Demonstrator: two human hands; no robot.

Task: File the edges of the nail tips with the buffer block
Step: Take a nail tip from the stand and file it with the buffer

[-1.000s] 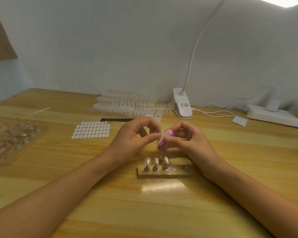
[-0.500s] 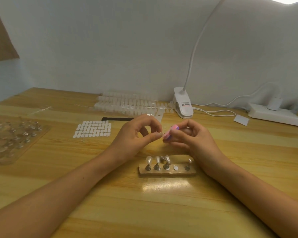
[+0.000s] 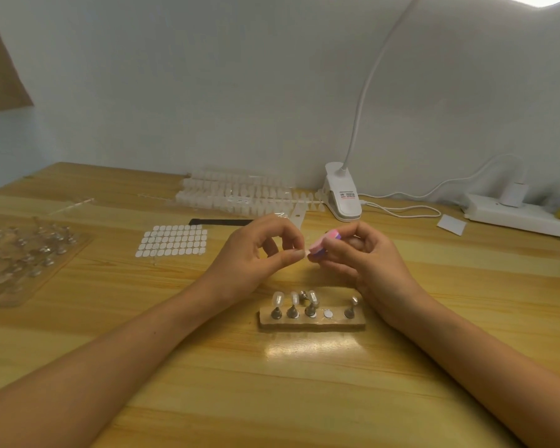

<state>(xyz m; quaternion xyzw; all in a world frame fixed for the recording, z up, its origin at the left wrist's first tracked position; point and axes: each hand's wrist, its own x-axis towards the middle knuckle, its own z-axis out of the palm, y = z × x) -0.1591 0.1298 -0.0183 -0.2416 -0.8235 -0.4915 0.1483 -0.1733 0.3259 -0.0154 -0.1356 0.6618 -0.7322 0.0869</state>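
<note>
My right hand (image 3: 366, 257) grips a small pink and purple buffer block (image 3: 322, 245) above the middle of the table. My left hand (image 3: 256, 253) pinches a tiny clear nail tip (image 3: 304, 252) between thumb and forefinger, and its end touches the block. Most of the tip is hidden by my fingers. Below my hands lies a wooden holder (image 3: 312, 321) with three nail tips (image 3: 293, 299) standing on metal pegs at its left and a bare peg (image 3: 350, 308) at its right.
A sheet of white adhesive dots (image 3: 172, 240) and a black file (image 3: 220, 222) lie left of my hands. Racks of nail tips (image 3: 236, 194) line the wall beside a clip lamp (image 3: 341, 195). A clear tray of pegs (image 3: 23, 253) is at far left, a power strip (image 3: 518, 216) at far right.
The buffer block has shifted slightly up and right against the nail tip. My left hand has stayed nearly still.
</note>
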